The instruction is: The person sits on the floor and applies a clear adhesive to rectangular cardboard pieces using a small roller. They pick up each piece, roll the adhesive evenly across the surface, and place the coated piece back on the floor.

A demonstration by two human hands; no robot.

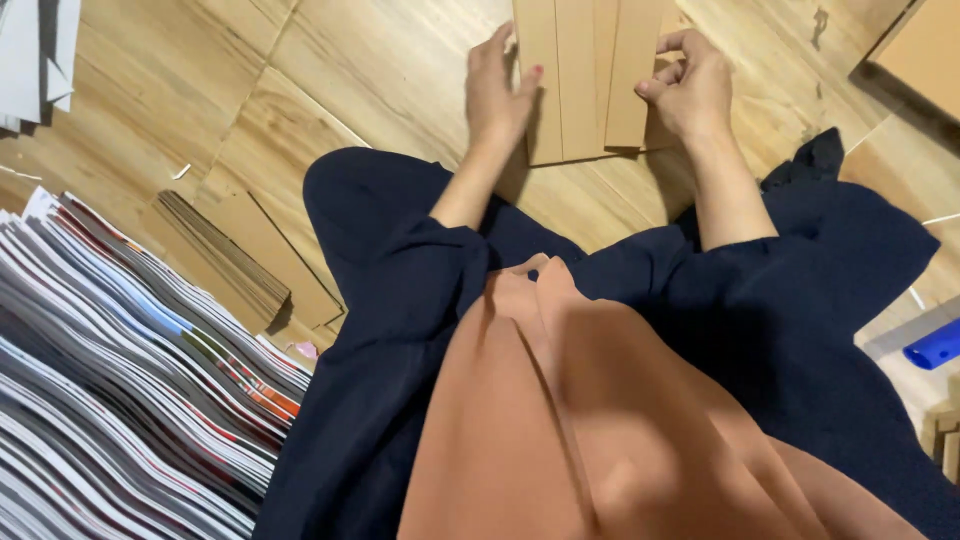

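Here both hands, left hand (497,92) and right hand (692,90), grip flat brown cardboard strips (580,80).

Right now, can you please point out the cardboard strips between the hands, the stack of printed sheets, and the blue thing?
cardboard strips (580,80), head view, on the middle strip's flat face.
stack of printed sheets (120,400), head view, on the fanned sheet edges at the left.
blue thing (933,345), head view, on its visible end at the right edge.
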